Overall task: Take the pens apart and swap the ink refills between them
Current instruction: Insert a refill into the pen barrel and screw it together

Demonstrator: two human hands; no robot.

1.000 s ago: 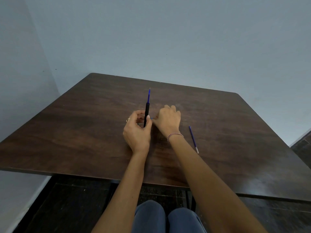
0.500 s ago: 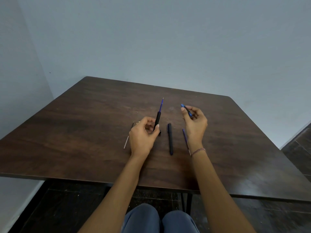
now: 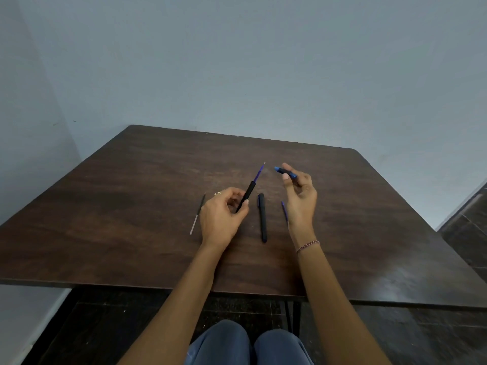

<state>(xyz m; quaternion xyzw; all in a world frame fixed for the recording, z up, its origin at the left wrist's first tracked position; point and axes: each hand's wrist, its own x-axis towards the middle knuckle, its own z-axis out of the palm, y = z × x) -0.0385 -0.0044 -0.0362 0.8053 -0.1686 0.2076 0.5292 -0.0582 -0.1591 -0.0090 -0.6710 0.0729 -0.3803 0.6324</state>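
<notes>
Fingers (image 3: pixel 232 194) of the left hand (image 3: pixel 220 219) curl round a black barrel (image 3: pixel 246 197), its blue refill (image 3: pixel 259 173) sticking out toward 1 o'clock. The right hand (image 3: pixel 301 204) pinches a blue tip piece (image 3: pixel 286 173) between thumb and forefinger. Between the hands a black pen (image 3: pixel 262 219) lies on the surface (image 3: pixel 131 206), running 12 to 6. A second blue refill (image 3: pixel 284 210) lies at the right hand's 9 o'clock, partly hidden; a thin dark refill (image 3: pixel 197 214) lies at the left hand's 9 o'clock.
</notes>
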